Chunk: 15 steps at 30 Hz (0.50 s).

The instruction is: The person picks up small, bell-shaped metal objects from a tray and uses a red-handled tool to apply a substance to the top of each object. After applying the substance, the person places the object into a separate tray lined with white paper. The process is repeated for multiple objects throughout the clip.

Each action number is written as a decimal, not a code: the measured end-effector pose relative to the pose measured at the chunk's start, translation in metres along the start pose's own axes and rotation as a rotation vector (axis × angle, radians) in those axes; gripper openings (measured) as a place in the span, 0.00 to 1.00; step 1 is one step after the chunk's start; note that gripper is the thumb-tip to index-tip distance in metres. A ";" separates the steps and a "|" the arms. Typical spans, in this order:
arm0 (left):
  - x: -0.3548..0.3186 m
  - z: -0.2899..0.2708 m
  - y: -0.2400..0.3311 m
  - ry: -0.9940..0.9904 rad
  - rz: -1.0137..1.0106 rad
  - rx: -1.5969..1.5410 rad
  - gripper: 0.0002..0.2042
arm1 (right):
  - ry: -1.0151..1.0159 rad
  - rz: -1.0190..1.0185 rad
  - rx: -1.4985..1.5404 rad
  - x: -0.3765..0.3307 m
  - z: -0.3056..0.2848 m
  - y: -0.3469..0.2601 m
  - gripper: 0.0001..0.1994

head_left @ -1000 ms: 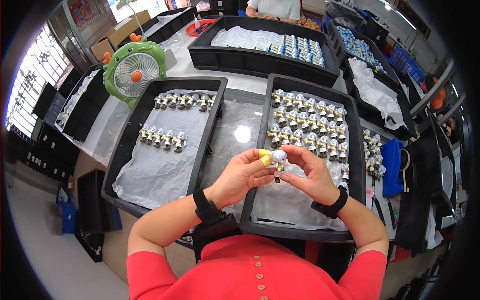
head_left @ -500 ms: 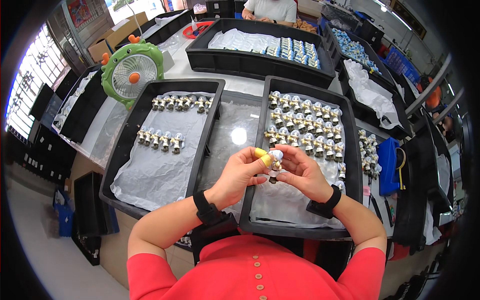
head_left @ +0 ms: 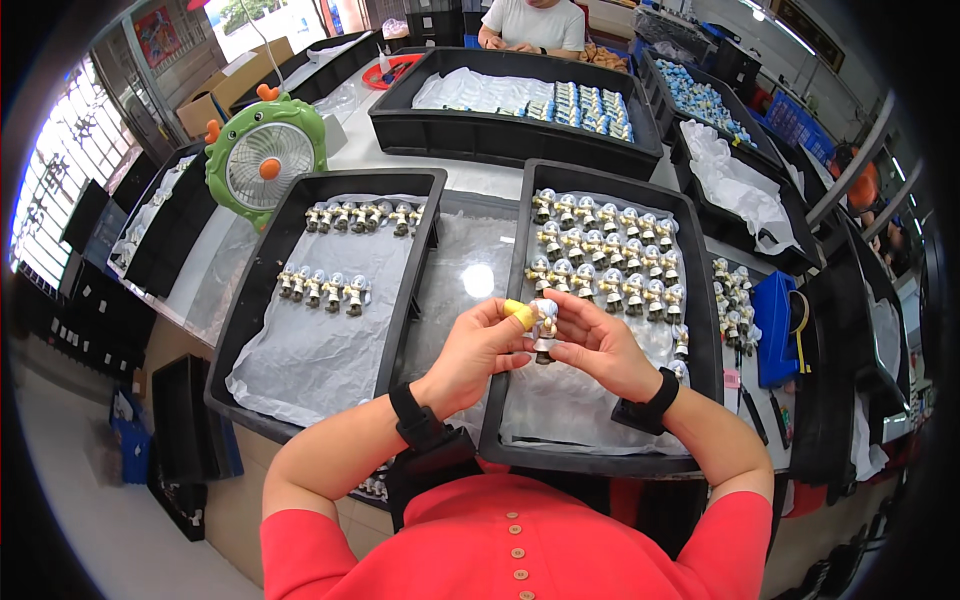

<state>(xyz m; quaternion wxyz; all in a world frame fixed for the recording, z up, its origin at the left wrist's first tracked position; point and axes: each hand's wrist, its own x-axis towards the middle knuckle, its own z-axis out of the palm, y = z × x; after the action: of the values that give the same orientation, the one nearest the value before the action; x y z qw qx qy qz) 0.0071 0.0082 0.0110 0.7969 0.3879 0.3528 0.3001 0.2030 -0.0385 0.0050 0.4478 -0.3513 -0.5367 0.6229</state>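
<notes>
Between both hands I hold one small figurine point(head_left: 545, 330) upright, with a white-blue head, a pale body with gold touches and a dark base. My left hand point(head_left: 474, 350) pinches it from the left; yellow wraps cover its thumb tip and a fingertip. My right hand point(head_left: 603, 352) steadies it from the right with thumb and fingers. Both hands are above the near left part of the right black tray point(head_left: 712, 400). Behind them, rows of similar figurines point(head_left: 608, 240) lie on that tray's white lining. The left black tray point(head_left: 215, 375) holds two shorter rows of figurines point(head_left: 322, 288).
A green fan point(head_left: 268, 160) stands behind the left tray. Across the table is a large black tray point(head_left: 510, 140) with blue-white figurines, and a co-worker point(head_left: 535, 25) sits beyond it. On the right are more figurines point(head_left: 733, 305), a blue tape dispenser point(head_left: 775, 330) and pen-like tools point(head_left: 752, 412).
The view has shifted slightly. My hands stay in nearly the same place around the figurine, which appears turned a little between the fingers.
</notes>
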 end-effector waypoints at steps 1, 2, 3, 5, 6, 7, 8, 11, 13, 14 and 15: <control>0.000 0.000 0.000 0.005 -0.001 0.000 0.08 | -0.004 0.003 0.006 0.000 0.000 0.000 0.31; 0.000 0.000 -0.001 0.006 -0.001 -0.003 0.09 | -0.008 0.006 0.011 0.000 0.000 0.001 0.31; 0.001 0.000 -0.001 0.008 0.000 -0.005 0.10 | -0.012 0.009 0.017 0.000 0.000 0.001 0.31; 0.000 0.000 -0.001 0.010 0.002 -0.011 0.12 | -0.016 0.015 0.022 0.000 0.000 0.000 0.32; 0.000 0.000 -0.001 0.011 0.003 -0.014 0.12 | -0.018 0.019 0.025 0.000 0.000 -0.001 0.32; 0.000 0.000 -0.001 0.013 0.003 -0.018 0.12 | -0.018 0.021 0.028 0.000 0.000 -0.001 0.33; 0.000 -0.001 -0.002 0.009 0.006 -0.017 0.12 | -0.018 0.023 0.031 0.000 0.001 -0.002 0.34; 0.001 -0.002 -0.003 0.005 0.013 -0.017 0.13 | -0.037 0.009 0.012 0.000 0.000 -0.003 0.38; 0.001 -0.001 -0.002 0.003 0.011 -0.016 0.14 | -0.042 0.003 0.001 0.000 0.001 -0.003 0.40; 0.000 0.000 -0.001 0.004 0.010 -0.018 0.14 | -0.039 0.007 0.002 0.000 0.001 -0.003 0.41; 0.000 0.000 -0.001 0.006 0.009 -0.020 0.14 | -0.037 0.012 0.003 0.000 0.002 -0.003 0.42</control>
<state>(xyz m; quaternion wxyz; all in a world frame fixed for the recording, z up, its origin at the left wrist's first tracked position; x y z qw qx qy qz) 0.0074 0.0073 0.0105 0.7983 0.3803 0.3506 0.3084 0.2023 -0.0392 0.0086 0.4346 -0.3421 -0.5421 0.6326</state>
